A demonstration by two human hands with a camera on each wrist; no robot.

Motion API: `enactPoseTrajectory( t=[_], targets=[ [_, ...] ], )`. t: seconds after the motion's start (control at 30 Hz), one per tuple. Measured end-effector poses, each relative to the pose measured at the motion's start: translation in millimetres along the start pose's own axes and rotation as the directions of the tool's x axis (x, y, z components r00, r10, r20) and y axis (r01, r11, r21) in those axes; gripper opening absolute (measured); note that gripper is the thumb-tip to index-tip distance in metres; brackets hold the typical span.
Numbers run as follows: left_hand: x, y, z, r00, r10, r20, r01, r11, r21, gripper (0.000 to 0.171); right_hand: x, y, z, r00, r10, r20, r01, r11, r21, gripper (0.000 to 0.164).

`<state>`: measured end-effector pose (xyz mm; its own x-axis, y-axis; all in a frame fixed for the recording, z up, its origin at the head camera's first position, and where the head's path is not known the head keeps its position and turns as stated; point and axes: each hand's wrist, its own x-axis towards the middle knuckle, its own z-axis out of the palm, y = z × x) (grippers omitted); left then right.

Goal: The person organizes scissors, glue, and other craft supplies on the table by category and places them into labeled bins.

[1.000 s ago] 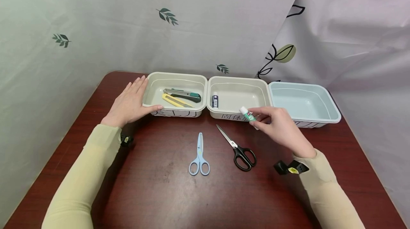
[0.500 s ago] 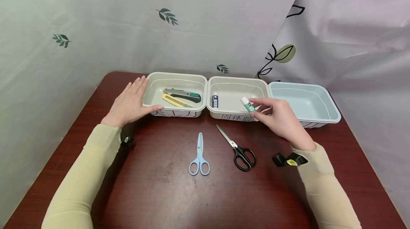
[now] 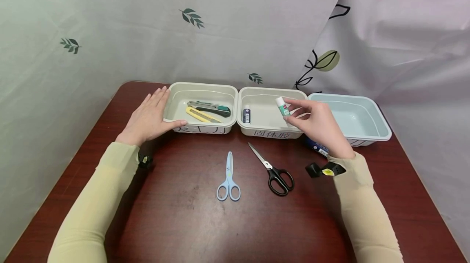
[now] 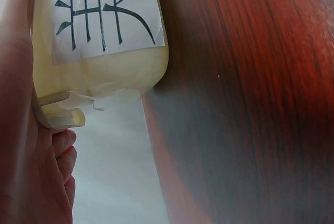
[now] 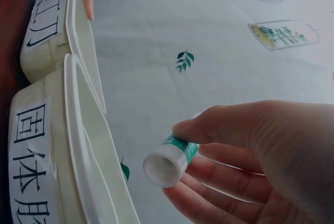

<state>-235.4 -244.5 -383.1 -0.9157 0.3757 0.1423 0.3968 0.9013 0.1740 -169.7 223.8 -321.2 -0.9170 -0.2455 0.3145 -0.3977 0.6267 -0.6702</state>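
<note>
My right hand [image 3: 318, 123] pinches a small green-and-white glue stick [image 3: 283, 107] between thumb and fingers. It is held over the middle cream bin [image 3: 273, 90], white cap tilted up. In the right wrist view the white end of the glue stick [image 5: 169, 165] faces the camera, beside the labelled bin [image 5: 65, 156]. A dark blue glue stick [image 3: 246, 116] stands or lies at the left inside that bin. My left hand [image 3: 147, 120] rests along the left end of the left cream bin [image 3: 203, 86], fingers straight, thumb at the front rim. The left wrist view shows this bin's labelled wall [image 4: 104, 67].
The left bin contains a yellow utility knife [image 3: 198, 114] and green-black ones [image 3: 216, 110]. A light-blue bin [image 3: 354, 118] stands at right. Blue scissors [image 3: 229, 177] and black-handled scissors [image 3: 273, 172] lie in front. A dark blue cylinder [image 3: 316, 147] shows partly behind my right wrist.
My right hand has moved up and away from me with the green glue stick, from the middle bin's front edge to over its inside. The left hand has stayed put.
</note>
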Motion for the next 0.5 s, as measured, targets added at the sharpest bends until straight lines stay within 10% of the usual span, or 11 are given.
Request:
enactPoseTrajectory(
  t=[0.5],
  targets=[
    [0.1,-0.1,0.2,1.0,0.002,0.002,-0.002,1.0,-0.001,0.117,29,1,-1,0.997,0.072,-0.036,-0.07,0.997,0.041,0.041]
  ],
)
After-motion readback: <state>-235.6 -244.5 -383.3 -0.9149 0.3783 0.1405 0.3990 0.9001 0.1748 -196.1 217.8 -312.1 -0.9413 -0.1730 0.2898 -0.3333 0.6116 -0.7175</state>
